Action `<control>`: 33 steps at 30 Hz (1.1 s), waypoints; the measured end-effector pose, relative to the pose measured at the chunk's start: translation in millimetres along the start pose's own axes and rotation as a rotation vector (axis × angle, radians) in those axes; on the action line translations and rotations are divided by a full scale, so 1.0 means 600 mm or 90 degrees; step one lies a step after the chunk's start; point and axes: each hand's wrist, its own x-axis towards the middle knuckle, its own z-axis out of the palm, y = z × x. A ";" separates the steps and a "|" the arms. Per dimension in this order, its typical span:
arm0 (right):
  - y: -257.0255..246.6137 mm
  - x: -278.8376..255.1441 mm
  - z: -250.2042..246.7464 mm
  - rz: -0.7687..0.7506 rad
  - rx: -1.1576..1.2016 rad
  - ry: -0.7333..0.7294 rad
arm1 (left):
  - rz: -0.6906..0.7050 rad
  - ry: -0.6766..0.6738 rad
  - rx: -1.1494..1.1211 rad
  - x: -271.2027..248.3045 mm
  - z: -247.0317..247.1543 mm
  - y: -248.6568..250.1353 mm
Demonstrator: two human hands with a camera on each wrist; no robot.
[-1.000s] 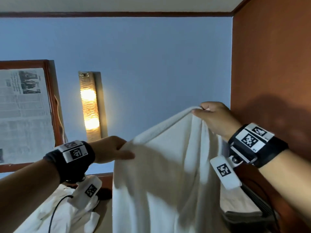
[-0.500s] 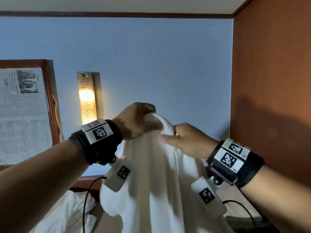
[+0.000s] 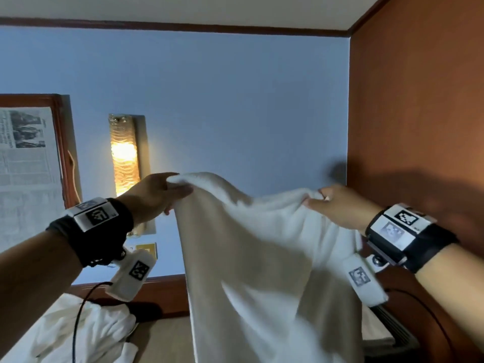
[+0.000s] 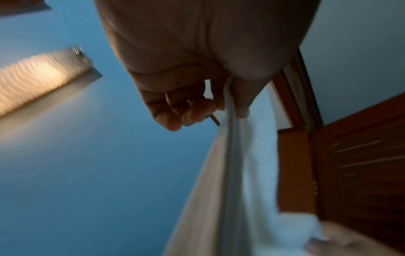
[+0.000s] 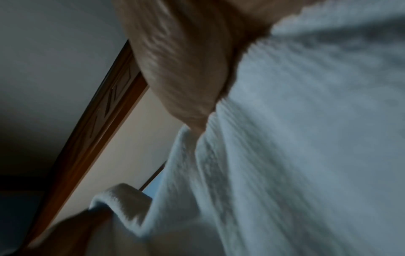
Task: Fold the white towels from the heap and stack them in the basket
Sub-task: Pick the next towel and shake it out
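A white towel (image 3: 262, 258) hangs in the air in front of the blue wall, held up by its top edge. My left hand (image 3: 167, 191) pinches the towel's left top corner between thumb and fingers; the left wrist view shows that left hand (image 4: 228, 104) with the towel (image 4: 230, 173) streaming away from it. My right hand (image 3: 322, 203) grips the right top corner, and the right wrist view is filled by the towel (image 5: 295, 138). The heap of white towels (image 3: 86, 334) lies at the lower left. A dark basket (image 3: 392, 336) shows at the lower right, mostly hidden.
A lit wall lamp (image 3: 123, 155) and a framed newspaper (image 3: 28, 163) hang on the blue wall at left. A brown wooden wall (image 3: 419, 127) stands close on the right. A wooden headboard rail (image 3: 157, 286) runs behind the heap.
The hands had come together at the towel's top half a second ago. They have now moved apart, stretching the top edge wide between them.
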 end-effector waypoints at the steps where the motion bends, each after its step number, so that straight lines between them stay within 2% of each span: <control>1: -0.012 -0.008 0.005 -0.010 -0.038 -0.054 | 0.015 -0.006 -0.082 -0.002 0.008 0.018; 3: -0.035 -0.021 0.016 -0.032 -0.057 -0.143 | 0.036 0.004 -0.193 -0.005 0.027 0.053; 5: -0.056 -0.034 0.024 -0.023 0.002 -0.191 | 0.053 0.033 -0.221 -0.007 0.046 0.081; 8: -0.083 -0.045 0.029 0.020 0.151 -0.186 | 0.073 0.061 -0.178 -0.015 0.071 0.110; 12: -0.114 -0.050 0.025 0.111 0.418 -0.154 | 0.077 0.024 -0.122 -0.029 0.107 0.132; 14: -0.121 -0.050 0.020 0.144 0.516 -0.127 | 0.043 0.010 -0.157 -0.032 0.123 0.138; 17: -0.131 -0.056 0.011 0.156 0.527 -0.061 | -0.006 -0.015 -0.232 -0.038 0.134 0.146; 20: -0.138 -0.066 0.010 0.146 0.563 -0.050 | -0.021 -0.033 -0.270 -0.044 0.143 0.153; 27: -0.161 -0.095 0.022 0.102 0.719 -0.085 | 0.035 0.022 -0.288 -0.058 0.143 0.155; 33: -0.174 -0.114 0.035 -0.002 0.675 -0.103 | 0.078 0.033 -0.310 -0.073 0.126 0.152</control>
